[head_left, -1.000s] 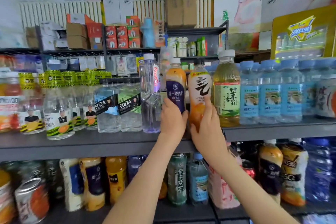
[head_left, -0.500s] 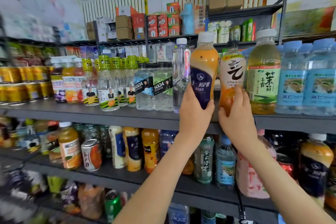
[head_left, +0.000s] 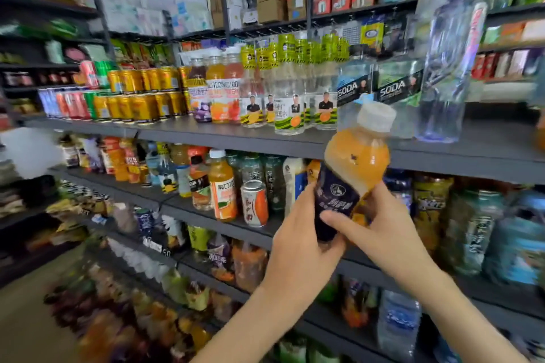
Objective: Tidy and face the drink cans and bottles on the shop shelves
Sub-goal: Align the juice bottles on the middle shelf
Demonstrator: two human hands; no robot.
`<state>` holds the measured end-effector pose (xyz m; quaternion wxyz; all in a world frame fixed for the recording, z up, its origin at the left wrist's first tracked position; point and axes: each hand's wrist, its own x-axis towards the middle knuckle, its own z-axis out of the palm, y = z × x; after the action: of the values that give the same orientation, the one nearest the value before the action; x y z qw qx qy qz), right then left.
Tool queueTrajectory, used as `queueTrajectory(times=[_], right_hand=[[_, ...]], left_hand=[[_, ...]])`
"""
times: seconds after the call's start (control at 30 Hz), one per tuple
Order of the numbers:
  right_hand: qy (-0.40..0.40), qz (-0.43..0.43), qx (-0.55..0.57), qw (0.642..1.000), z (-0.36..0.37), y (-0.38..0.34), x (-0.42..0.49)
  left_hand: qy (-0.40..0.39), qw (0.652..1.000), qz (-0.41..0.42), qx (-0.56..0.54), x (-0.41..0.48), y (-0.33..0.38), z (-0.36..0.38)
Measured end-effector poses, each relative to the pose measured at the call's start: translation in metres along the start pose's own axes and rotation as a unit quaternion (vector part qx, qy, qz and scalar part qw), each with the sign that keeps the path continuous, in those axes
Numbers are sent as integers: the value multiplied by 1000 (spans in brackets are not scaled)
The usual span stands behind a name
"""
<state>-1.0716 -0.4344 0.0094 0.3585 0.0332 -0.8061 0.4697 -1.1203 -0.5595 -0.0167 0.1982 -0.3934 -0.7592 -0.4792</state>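
An orange juice bottle (head_left: 355,162) with a white cap and a dark blue label is off the shelf, tilted to the right in front of the upper shelf's edge. My left hand (head_left: 300,242) grips its lower part from the left. My right hand (head_left: 380,233) holds the same bottle from the right, its fingers over the label. The bottle's base is hidden between my hands.
The upper grey shelf (head_left: 230,138) carries gold cans (head_left: 141,94), yellow-capped bottles (head_left: 290,88), two SODA bottles (head_left: 380,91) and a tall clear bottle (head_left: 448,68). On the shelf below stand mixed bottles and an orange-and-white can (head_left: 255,203). Snack packs fill the lower shelves.
The orange juice bottle has come off the upper shelf and down. My right hand left the white-labelled bottle and now holds the juice bottle too. The view swung left.
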Motion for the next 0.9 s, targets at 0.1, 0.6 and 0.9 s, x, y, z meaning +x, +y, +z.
queueTrajectory(times=[0.1, 0.6, 0.9], right_hand=[[30, 35, -12, 999, 50, 12, -7], [292, 207, -162, 920, 46, 85, -57], [318, 243, -212, 892, 16, 111, -44]], left_hand=[[-63, 997, -32, 20, -9, -50, -19], [-281, 959, 30, 35, 4, -136, 28], [-185, 981, -52, -7, 42, -116, 101]])
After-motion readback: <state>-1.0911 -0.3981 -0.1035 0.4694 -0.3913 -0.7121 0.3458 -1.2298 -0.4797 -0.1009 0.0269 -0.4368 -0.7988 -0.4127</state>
